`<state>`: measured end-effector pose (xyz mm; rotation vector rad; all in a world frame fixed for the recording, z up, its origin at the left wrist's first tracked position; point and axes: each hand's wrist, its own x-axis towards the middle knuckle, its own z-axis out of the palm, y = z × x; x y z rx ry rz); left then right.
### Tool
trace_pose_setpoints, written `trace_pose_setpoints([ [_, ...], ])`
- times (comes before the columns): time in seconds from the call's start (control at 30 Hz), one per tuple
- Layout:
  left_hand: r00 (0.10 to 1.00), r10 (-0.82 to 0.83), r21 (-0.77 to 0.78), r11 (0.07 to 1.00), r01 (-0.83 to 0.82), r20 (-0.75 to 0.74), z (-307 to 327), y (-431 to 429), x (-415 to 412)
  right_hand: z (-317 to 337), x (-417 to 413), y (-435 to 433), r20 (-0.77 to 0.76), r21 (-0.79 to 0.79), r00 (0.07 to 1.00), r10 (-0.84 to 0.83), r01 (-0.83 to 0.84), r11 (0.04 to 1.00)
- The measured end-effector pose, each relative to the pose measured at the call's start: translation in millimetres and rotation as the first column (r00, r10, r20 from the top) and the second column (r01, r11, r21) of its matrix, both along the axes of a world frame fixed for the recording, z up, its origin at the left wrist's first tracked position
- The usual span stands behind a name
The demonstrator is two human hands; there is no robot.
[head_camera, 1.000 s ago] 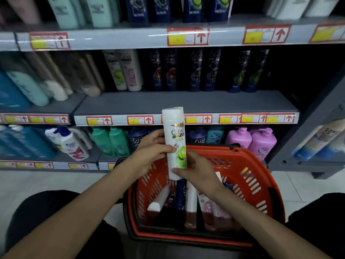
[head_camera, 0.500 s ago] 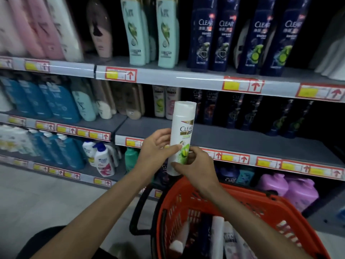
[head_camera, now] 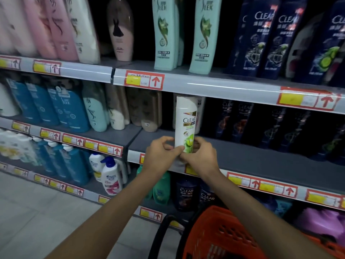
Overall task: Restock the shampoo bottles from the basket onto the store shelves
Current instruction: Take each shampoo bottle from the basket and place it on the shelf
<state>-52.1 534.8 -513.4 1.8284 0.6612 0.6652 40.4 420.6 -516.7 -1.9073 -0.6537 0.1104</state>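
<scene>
Bottle: white shampoo bottle (head_camera: 185, 126) with a green leaf label, upright, cap end up, in front of the middle shelf (head_camera: 252, 156). Its top sits just below the price strip of the shelf above (head_camera: 214, 86).

Change: a second ago the bottle was held low over the basket (head_camera: 220, 238). Half a second ago it was level with the shelf edge. Now it is up at the shelf opening, and the basket shows only in the lower right corner of the view.

Meaning: judged a carry almost finished. This bottle is out of the basket and about to be set down, not yet released.

Left hand (head_camera: 161, 156): fingers curled round the bottle's lower left side, thumb across the front of the label.

Right hand (head_camera: 200, 157): pinches the lower right side, fingers wrapped behind.

Bottle to hands: the lower part is between the two hands, the upper part stands free above them. The base is hidden by the fingers, so cannot tell if it touches the shelf board.

Slot: a matching white bottle (head_camera: 201, 109) stands just behind, with dark bottles (head_camera: 242, 124) to the right. The likely spot is in front of that white one.

Watch: little room under the strip above, so the cap could catch if lifted further.
</scene>
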Motion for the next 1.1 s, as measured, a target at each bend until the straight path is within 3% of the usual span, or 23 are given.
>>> trace_pose_setpoints([
  [0.27, 0.991, 0.086, -0.073, 0.994, -0.079, 0.1, -15, 51, 61, -17, 41, 66, 0.001, 0.116, 0.995, -0.095, 0.094, 0.989],
  [0.53, 0.977, 0.115, -0.107, 0.99, -0.096, 0.181, -21, 85, 115, -28, 77, 118, 0.025, 0.106, 0.971, -0.24, 0.236, 0.966],
  [0.87, 0.984, 0.122, -0.244, 0.966, -0.087, 0.13, -42, 103, 126, -33, 81, 126, 0.046, -0.029, 0.962, -0.268, 0.27, 0.963],
  [1.1, 0.996, 0.011, -0.085, 0.996, -0.018, -0.084, -19, 88, 92, -17, 66, 81, 0.094, -0.171, 0.981, -0.172, 0.186, 0.968],
])
